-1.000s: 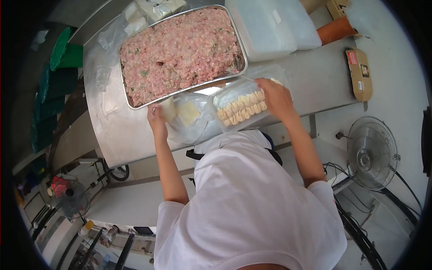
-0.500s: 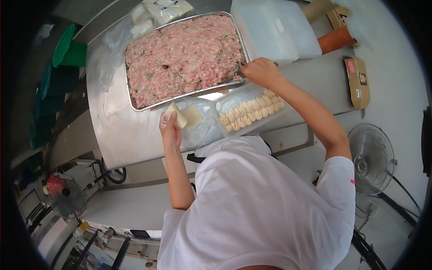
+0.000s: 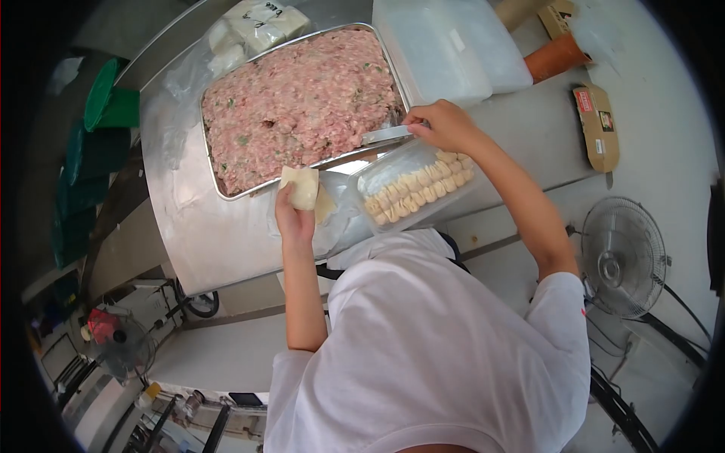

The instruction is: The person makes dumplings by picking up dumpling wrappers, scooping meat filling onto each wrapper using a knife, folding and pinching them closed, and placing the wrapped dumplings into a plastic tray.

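Observation:
My left hand holds up a square wonton wrapper between thumb and fingers, just past the near edge of the metal tray. Behind it, more wrappers lie on a plastic sheet. The fingers of my right hand are closed on a flat metal spatula, its tip at the near right corner of the minced meat. That pink meat, flecked with green, fills the tray. Rows of folded wontons sit in a clear plastic container below my right hand.
Translucent plastic boxes stand right of the tray. A white package and plastic bags lie behind it. A piece of cardboard is at the table's right end, with a fan beyond. Green bins stand left of the metal table.
My right hand has drawn the spatula out of the meat, so its blade now shows. The left hand has turned the wrapper up flat and raised it towards the tray's near edge.

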A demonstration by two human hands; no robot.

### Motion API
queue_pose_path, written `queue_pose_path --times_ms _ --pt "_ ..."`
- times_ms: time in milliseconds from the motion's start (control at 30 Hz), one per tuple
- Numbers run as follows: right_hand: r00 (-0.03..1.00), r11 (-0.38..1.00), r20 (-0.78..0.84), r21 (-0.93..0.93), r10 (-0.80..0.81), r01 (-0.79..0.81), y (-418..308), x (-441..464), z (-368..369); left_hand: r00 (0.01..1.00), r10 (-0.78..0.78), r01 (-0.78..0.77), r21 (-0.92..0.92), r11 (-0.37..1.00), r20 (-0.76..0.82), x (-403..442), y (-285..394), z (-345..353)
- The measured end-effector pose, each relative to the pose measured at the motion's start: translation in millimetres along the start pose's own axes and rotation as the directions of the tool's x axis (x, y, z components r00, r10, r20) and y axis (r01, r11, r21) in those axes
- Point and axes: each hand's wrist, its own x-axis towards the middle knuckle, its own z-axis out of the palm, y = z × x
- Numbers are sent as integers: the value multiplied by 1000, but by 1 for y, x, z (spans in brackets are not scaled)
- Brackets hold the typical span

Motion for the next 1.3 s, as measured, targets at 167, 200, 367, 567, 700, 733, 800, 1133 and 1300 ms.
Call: queue_pose_path --times_ms 167,200,367,567,700,733,800,1133,1300 --pt "994 995 -102 -92 31 -41 -9 -13 -16 999 25 -24 20 999 -32 12 -21 13" --pt "997 969 -72 -244 18 -35 -11 -10 -16 999 24 -24 24 999 -39 14 -26 15" --pt "996 885 39 -457 -81 90 -16 9 7 998 -44 44 14 999 -50 9 -35 27" --pt "991 954 106 -278 -82 109 -25 20 9 997 1 -3 -22 1000 -82 2 -23 6" --pt "998 996 69 -94 12 -6 -13 13 8 986 -15 19 19 1000 -167 4 -22 -2" --pt "997 1000 69 -12 28 -27 -8 11 9 985 -24 27 13 1000 -172 3 -21 -2" --pt "998 996 57 76 33 -37 -2 2 4 988 6 -2 25 1000 -155 1 -25 4" --pt "955 965 -295 238 -40 114 -51 -52 22 998 -5 1 -71 997 -65 -13 -46 107" --pt "913 979 -381 -186 -146 80 -67 -73 44 998 -57 57 -253 966 7 -4 -46 123"
